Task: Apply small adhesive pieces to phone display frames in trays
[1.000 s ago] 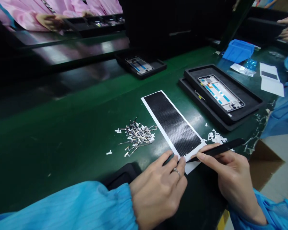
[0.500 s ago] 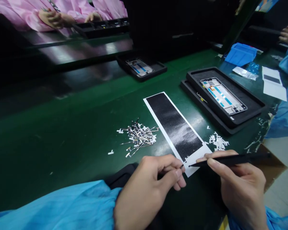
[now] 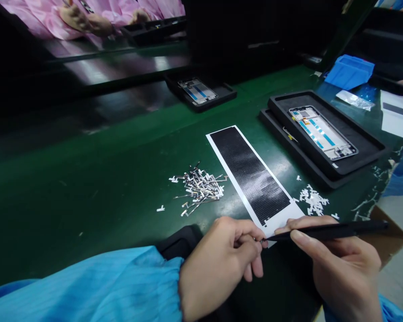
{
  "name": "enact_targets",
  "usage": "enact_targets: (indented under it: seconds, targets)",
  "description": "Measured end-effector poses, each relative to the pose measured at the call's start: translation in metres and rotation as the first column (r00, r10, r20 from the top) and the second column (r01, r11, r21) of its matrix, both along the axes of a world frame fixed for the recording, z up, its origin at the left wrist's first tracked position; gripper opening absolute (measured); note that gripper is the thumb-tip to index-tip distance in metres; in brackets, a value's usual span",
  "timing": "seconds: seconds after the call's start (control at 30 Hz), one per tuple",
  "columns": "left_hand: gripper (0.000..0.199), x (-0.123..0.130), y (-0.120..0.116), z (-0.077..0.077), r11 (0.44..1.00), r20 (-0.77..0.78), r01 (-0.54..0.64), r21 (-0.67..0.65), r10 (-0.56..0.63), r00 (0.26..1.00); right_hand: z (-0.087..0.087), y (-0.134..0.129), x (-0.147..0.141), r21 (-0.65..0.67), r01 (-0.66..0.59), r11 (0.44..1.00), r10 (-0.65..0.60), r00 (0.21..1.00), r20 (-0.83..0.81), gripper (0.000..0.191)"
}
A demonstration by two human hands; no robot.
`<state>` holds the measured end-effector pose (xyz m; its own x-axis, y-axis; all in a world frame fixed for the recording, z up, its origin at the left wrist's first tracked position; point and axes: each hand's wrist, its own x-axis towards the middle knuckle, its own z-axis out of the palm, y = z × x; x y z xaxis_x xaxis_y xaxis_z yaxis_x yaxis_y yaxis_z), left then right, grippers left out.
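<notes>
My left hand is closed in a pinch at the near end of a white sheet covered with black strips. What it pinches is too small to make out. My right hand grips black tweezers, whose tip meets the left fingertips. Left of the sheet lies a pile of thin metallic and white parts, with one white piece apart from it. Small white scraps lie to the right of the sheet.
Stacked black trays at the right hold a phone frame. Another black tray with a frame stands farther back. A blue bin is at the back right. Across the bench, a person in pink sleeves works.
The tweezers' tip has moved left and down to the left fingertips. The camera view has shifted slightly, and the person's hand at the far right now shows less.
</notes>
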<state>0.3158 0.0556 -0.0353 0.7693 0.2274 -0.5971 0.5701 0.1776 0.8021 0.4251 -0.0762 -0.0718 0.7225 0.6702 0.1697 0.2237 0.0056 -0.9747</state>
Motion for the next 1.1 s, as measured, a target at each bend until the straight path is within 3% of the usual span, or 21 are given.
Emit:
enact_targets:
  seconds: [0.7, 1.1]
  targets:
    - [0.016, -0.0008, -0.0002, 0.0020, 1.000, 0.019, 0.019, 0.008, -0.020, 1.000, 0.0013, 0.0007, -0.0003, 0.044, -0.076, 0.996, 0.077, 0.997, -0.004, 0.013]
    - [0.017, -0.0019, -0.0014, 0.0013, 1.000, 0.023, 0.020, 0.009, -0.020, 1.000, 0.0008, 0.0029, -0.0014, 0.035, -0.038, 0.999, 0.039, 0.999, -0.020, 0.009]
